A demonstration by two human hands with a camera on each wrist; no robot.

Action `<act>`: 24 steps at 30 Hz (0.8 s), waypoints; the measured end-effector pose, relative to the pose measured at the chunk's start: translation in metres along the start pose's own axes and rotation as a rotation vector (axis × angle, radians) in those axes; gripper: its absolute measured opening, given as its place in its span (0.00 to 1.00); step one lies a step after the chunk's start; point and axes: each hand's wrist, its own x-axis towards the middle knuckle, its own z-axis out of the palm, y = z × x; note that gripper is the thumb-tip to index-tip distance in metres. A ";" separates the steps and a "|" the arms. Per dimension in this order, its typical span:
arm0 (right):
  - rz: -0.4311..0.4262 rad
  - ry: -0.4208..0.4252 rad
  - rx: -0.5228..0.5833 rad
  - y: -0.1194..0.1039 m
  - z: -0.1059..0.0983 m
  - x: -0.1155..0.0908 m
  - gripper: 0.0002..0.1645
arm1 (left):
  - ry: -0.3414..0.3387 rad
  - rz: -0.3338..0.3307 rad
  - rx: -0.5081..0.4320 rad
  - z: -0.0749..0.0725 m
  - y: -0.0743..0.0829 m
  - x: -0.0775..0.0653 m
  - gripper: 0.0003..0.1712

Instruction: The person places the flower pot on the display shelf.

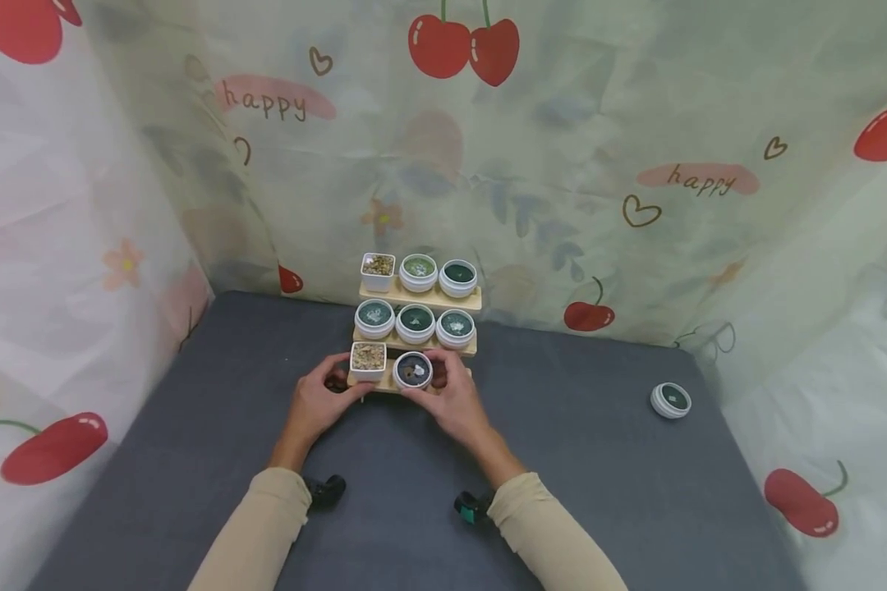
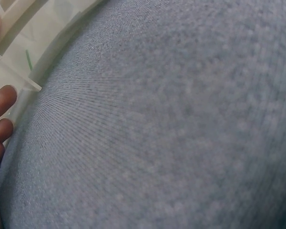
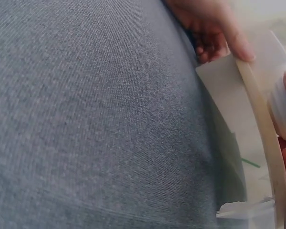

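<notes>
A three-tier stand with pale wooden steps (image 1: 421, 299) stands at the back of the table, small white pots on every tier. At the left end of the lowest step, my left hand (image 1: 322, 404) grips the stand; its thumb (image 3: 245, 50) lies on the wooden step (image 3: 264, 129) in the right wrist view. Near that thumb sits a square pot (image 1: 368, 359) with tan, grainy contents. My right hand (image 1: 456, 400) pinches a round white pot (image 1: 413, 371) with a dark top, over the same step. The left wrist view catches only the left hand's fingertips (image 2: 2, 102) beside the stand.
Three round pots (image 1: 415, 323) fill the middle tier. The top tier holds a square pot (image 1: 378, 271) and two round ones (image 1: 418, 272). Another round pot (image 1: 670, 400) lies apart on the grey tabletop (image 1: 562, 460) at the right. A cherry-printed curtain (image 1: 562, 123) surrounds the table.
</notes>
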 end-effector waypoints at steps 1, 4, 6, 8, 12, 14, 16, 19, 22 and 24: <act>0.006 0.004 -0.006 0.000 0.001 0.000 0.40 | -0.003 -0.001 -0.001 0.000 0.000 0.000 0.37; 0.026 0.021 -0.021 -0.001 0.003 -0.001 0.38 | -0.009 -0.002 -0.002 0.000 0.000 0.000 0.37; 0.040 0.031 -0.038 -0.002 0.004 -0.001 0.38 | -0.008 -0.001 -0.001 0.000 0.000 0.000 0.37; 0.049 0.035 -0.057 -0.002 0.006 -0.001 0.37 | -0.007 -0.001 0.003 0.000 0.001 0.000 0.37; 0.064 0.036 -0.092 -0.005 0.007 -0.001 0.37 | -0.013 -0.011 0.001 -0.001 0.001 -0.001 0.37; 0.070 0.034 -0.103 -0.006 0.006 -0.001 0.37 | -0.016 -0.017 -0.002 -0.001 0.001 -0.001 0.37; 0.076 0.034 -0.109 -0.007 0.006 -0.001 0.37 | -0.016 -0.017 -0.006 -0.001 0.001 -0.002 0.37; 0.086 0.033 -0.116 -0.007 0.006 -0.001 0.37 | -0.015 -0.012 -0.001 -0.001 0.001 -0.001 0.38; 0.102 0.031 -0.122 -0.006 0.007 0.000 0.38 | -0.011 -0.007 0.001 0.000 0.000 -0.001 0.38; 0.116 0.027 -0.117 -0.005 0.007 0.000 0.39 | -0.011 -0.010 0.009 0.000 0.001 -0.001 0.38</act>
